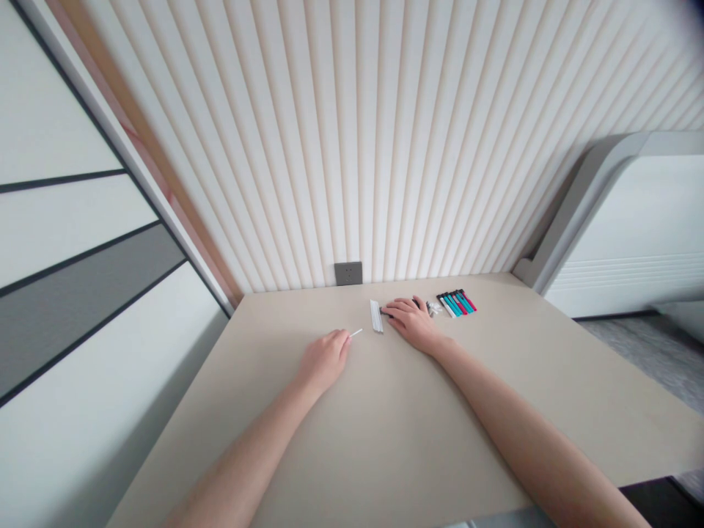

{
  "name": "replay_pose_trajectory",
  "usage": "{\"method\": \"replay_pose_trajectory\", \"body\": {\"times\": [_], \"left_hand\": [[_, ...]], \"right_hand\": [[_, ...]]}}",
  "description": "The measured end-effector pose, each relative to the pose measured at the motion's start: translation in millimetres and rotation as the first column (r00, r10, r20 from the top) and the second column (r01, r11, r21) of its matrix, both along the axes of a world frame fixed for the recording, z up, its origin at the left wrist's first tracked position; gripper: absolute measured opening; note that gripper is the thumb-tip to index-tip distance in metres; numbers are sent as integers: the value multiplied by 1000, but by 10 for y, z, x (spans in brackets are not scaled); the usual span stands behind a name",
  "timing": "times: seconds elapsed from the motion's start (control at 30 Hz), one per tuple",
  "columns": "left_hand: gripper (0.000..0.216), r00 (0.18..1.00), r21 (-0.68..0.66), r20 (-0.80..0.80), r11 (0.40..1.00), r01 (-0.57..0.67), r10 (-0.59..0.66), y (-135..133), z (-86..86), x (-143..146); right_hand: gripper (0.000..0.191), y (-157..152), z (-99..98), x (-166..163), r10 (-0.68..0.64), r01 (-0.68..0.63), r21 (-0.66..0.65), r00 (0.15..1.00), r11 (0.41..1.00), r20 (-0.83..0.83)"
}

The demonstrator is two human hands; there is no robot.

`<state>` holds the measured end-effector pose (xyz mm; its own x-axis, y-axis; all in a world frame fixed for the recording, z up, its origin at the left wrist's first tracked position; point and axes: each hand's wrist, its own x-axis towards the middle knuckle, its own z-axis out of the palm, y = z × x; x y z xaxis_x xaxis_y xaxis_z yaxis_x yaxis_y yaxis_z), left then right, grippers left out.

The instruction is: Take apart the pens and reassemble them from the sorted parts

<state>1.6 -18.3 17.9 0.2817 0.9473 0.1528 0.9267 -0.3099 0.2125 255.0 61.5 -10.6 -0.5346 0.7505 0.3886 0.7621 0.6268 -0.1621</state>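
Observation:
My left hand (324, 359) rests on the beige table (385, 425), fingers curled round a thin white stick (356, 333) whose tip pokes out to the right. My right hand (410, 321) lies further back on the table, fingers bent over a dark pen-like object (385, 312) whose end shows at the fingertips. A small bundle of white sticks (376, 316) lies just left of that hand. Several pens (456, 303) with black, teal and red bodies lie side by side to its right, with small white caps (434, 309) between them and the hand.
A grey wall socket (348, 273) sits in the ribbed white wall behind the table. A white and grey cabinet (632, 227) stands at the right. Panelled wall runs along the left side.

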Motion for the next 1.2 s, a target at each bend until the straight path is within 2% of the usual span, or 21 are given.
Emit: {"method": "replay_pose_trajectory", "body": {"times": [0.3, 0.6, 0.77, 0.97, 1.2], "left_hand": [[28, 1000, -1, -17, 1000, -5, 5, -6, 12, 3], [28, 1000, -17, -3, 1000, -12, 12, -8, 26, 2], [29, 1000, -16, -4, 1000, -12, 12, -5, 7, -3], [29, 1000, -5, 13, 1000, 10, -10, 0, -5, -8], [31, 1000, -8, 4, 1000, -4, 4, -10, 18, 7]], "right_hand": [[38, 52, -34, 14, -8, 9, -80, 1000, 997, 17], [37, 56, -35, 36, 20, -24, -82, 999, 996, -48], [40, 55, -63, 74, -97, 93, -33, 983, 995, -158], [41, 73, -85, 91, -210, 197, -89, 962, 976, -172], [42, 75, -78, 87, -168, 154, -99, 973, 983, -156]]}}
